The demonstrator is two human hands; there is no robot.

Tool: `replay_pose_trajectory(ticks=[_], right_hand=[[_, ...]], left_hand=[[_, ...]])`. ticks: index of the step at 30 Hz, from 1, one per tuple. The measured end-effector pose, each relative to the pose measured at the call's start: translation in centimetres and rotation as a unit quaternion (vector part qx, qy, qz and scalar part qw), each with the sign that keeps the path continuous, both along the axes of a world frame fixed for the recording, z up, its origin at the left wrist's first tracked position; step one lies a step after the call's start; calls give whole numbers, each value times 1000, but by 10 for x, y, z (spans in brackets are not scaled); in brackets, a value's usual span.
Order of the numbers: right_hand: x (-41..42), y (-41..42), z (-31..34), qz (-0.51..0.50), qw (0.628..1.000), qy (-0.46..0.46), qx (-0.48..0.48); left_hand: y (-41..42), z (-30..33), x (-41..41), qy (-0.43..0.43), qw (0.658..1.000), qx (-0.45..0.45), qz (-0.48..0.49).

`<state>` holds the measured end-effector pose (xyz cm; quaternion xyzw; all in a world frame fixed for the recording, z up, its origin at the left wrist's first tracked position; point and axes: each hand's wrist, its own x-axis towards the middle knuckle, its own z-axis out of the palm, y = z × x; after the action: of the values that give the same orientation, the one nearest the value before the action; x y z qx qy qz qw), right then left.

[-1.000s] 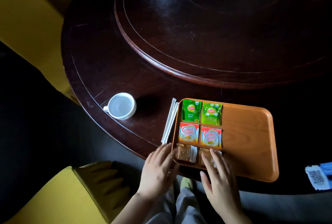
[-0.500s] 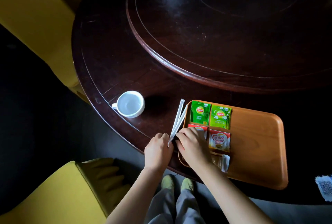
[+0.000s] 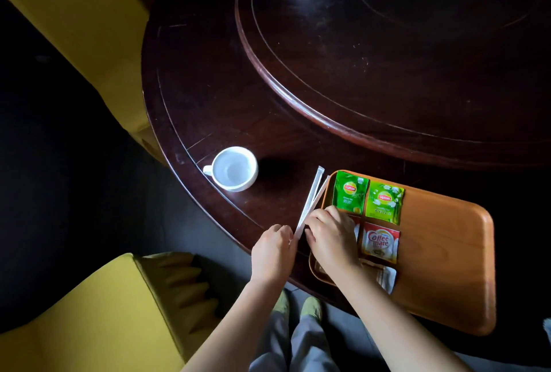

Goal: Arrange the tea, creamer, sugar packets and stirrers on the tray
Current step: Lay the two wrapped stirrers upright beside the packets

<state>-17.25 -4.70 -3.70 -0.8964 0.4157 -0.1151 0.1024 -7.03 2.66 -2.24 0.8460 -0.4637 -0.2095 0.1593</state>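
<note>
Partly hidden in the head view, the left creamer packet (image 3: 356, 230) lies under the right hand (image 3: 331, 239), and the forearm covers most of the sugar packets (image 3: 387, 277) at the near edge of the tray (image 3: 447, 252). Only one "Coffee mate" creamer packet (image 3: 380, 242) reads clearly. Two green Lipton tea packets (image 3: 368, 200) sit side by side at the tray's far left corner. The wrapped stirrers (image 3: 311, 201) lie on the dark table (image 3: 238, 103) just beside the tray's left rim, their near ends between both hands. The left hand (image 3: 272, 252) is curled at those ends; whether either hand actually pinches them I cannot tell. A white cup (image 3: 234, 171) stands empty further left.
</note>
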Motion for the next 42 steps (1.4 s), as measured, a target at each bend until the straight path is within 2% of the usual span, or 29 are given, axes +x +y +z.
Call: replay_pose_trajectory(ticks=[6,12,23,28,30,33,37,42], right_hand=[[0,2,-2,-3,1000,7,-25],[9,5,-6,-1,997,59,-46],[43,0,13,-75,988,130,38],[55,-1,24,-155,963,203,91],[57,-3,25,-145,952,236,131],[57,-6,20,-126,951,252,128],[54,-5,26,-135,955,215,153],[36,3,36,-205,944,76,247]], left_hand=[[3,5,11,108,991,-34,74],[28,10,33,126,982,-57,129],[46,9,34,164,971,-39,168],[44,2,32,205,958,-9,201],[45,0,31,227,948,-4,222],[47,1,29,244,941,-1,235],[52,2,30,257,938,-1,235],[58,5,34,269,936,-17,224]])
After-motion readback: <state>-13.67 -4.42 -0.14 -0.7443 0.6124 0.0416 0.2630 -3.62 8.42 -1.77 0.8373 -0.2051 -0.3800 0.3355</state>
